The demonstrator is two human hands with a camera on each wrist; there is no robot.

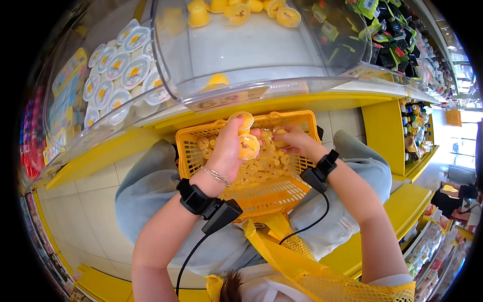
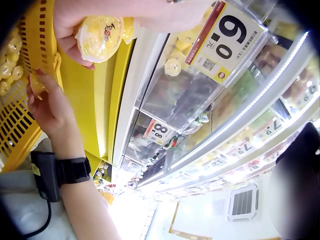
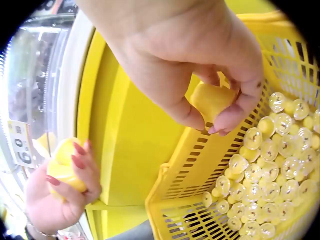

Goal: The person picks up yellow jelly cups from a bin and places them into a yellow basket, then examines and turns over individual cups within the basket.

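Crouches on pale floor tiles (image 1: 85, 211), with the yellow basket (image 1: 200, 151) propped across a lap in light jeans (image 1: 151, 191), likely to free both hands and keep the load close. Inside the basket, a heap of small cups (image 1: 261, 168), yellow under clear film, banked toward the far wall.

Above that heap, the left hand (image 1: 227, 151): fingers curled round two jelly cups (image 1: 248, 147), one stacked over the other against the palm, seemingly to carry more than one at a time. Just beside it, the right hand (image 1: 294, 142), thumb and fingertips pinching a single jelly cup (image 3: 212, 100) right over the basket's far rim, low and close to the heap.

Beyond the hands, a yellow shelf ledge (image 1: 282, 103), then a curved clear bin (image 1: 251, 55) with a few more yellow cups at the back and a price tag (image 2: 225, 40) clipped to the front edge. Off to the left, white-lidded tubs (image 1: 118, 70) behind a similar cover. Farther right, packed snack shelves (image 1: 397, 35) and a bright aisle.
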